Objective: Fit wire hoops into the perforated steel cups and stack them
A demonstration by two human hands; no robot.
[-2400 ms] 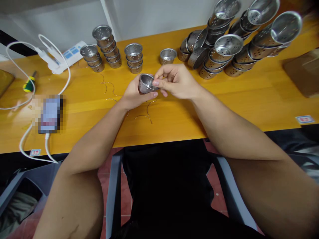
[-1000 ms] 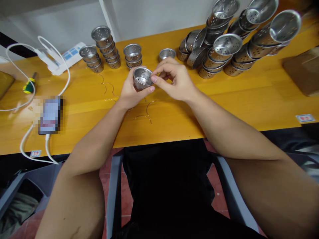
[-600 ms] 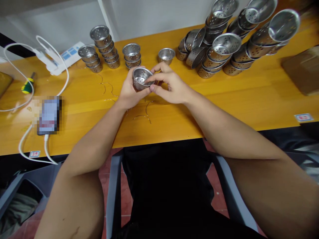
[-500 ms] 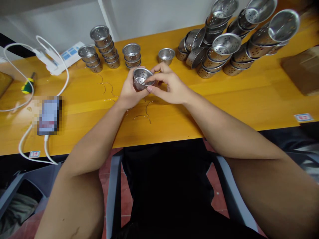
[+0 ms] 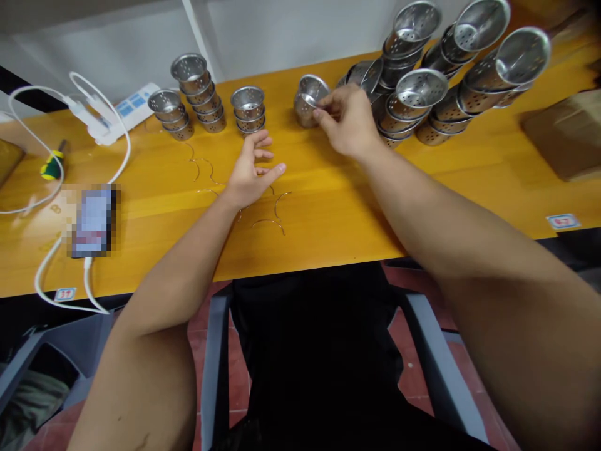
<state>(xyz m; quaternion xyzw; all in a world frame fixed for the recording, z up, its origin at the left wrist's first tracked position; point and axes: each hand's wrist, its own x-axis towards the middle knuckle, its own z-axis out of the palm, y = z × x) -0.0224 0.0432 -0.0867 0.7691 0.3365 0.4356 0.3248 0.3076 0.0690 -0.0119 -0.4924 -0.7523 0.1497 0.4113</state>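
Note:
My right hand [image 5: 348, 120] reaches to the back of the yellow table [image 5: 469, 181] and pinches the rim of a small perforated metal cup [image 5: 306, 100], which is tilted. Whether another cup sits under it I cannot tell. My left hand [image 5: 252, 169] hovers nearer to me with its fingers spread and nothing in it. Thin curved wire pieces [image 5: 276, 212] lie on the table just below that hand, with more wire pieces [image 5: 203, 166] to its left.
Three short stacks of the same cups [image 5: 201, 93] stand at the back left. A big pile of nested cups [image 5: 422, 81] fills the back right. A phone [image 5: 91, 219], white cable [image 5: 122, 160], power strip [image 5: 126, 106] and screwdriver [image 5: 51, 166] lie left; a cardboard box [image 5: 563, 134] sits right.
The cup that both hands held has gone with my right hand up and right, to the back of the table. My left hand let go of it and opened.

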